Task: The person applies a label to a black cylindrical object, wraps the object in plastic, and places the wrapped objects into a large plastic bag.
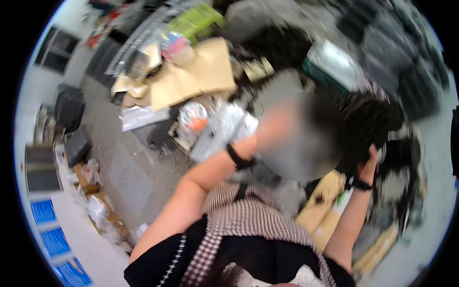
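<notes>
My left hand (277, 125) reaches in from the left, a dark band on its wrist. A round smeared patch covers its fingers and whatever they touch. My right hand (367, 167), with a black watch on the wrist, is at the lower edge of a dark, hair-like bundle (366, 122). Its thumb points up along the bundle, and the other fingers seem closed on it, partly hidden. Left of my left hand lie clear plastic packets (222, 125) and a round white-and-orange roll or tub (192, 117).
A tan paper sheet (201, 71) and a bright green package (193, 23) lie at the far left. Beyond the bundle is a green-and-silver box (334, 64). Dark wrapped stacks (401, 57) stand far right. Boxes and plastic bags (98, 210) line the left wall.
</notes>
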### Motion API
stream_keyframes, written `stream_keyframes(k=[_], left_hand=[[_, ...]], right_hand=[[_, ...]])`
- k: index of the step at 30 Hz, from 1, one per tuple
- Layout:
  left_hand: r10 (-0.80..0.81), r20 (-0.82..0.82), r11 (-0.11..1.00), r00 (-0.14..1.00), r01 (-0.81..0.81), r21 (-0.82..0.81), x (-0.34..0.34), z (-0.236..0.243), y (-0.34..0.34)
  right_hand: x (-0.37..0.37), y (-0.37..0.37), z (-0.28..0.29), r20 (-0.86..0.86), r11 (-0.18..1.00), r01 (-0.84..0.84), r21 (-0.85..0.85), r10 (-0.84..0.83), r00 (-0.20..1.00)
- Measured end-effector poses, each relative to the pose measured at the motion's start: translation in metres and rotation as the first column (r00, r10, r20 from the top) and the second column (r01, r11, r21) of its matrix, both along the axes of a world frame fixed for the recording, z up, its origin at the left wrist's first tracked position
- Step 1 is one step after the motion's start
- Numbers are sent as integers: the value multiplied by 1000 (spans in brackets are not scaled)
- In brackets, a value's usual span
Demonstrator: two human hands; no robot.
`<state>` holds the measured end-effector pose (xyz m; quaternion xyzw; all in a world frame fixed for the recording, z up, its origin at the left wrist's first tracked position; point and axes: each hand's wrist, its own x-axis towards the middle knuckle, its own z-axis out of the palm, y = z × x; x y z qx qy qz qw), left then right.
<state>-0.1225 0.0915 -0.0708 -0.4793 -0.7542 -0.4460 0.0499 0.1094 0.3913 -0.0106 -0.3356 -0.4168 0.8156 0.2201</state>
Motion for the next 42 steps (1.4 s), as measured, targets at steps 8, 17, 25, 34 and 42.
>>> stream_keyframes(k=[8, 17, 25, 34, 42], left_hand=[[-251, 852, 955, 460, -27, 296, 58, 155, -58], [-106, 987, 977, 122, -175, 126, 93, 194, -134], [-195, 978, 952, 69, -227, 206, 129, 183, -210], [44, 967, 992, 249, 103, -71, 146, 196, -176], [-305, 819, 951, 487, 203, 233, 175, 189, -128]], right_hand=[[67, -129, 78, -574, 997, -20, -72, -25, 819], [66, -293, -7, -82, 677, 212, 705, -219, 972], [134, -317, -25, 233, 259, -262, 930, 140, 962], [113, -263, 85, 257, 397, -338, 853, 243, 935], [86, -267, 166, 758, -469, -660, 587, 35, 651]])
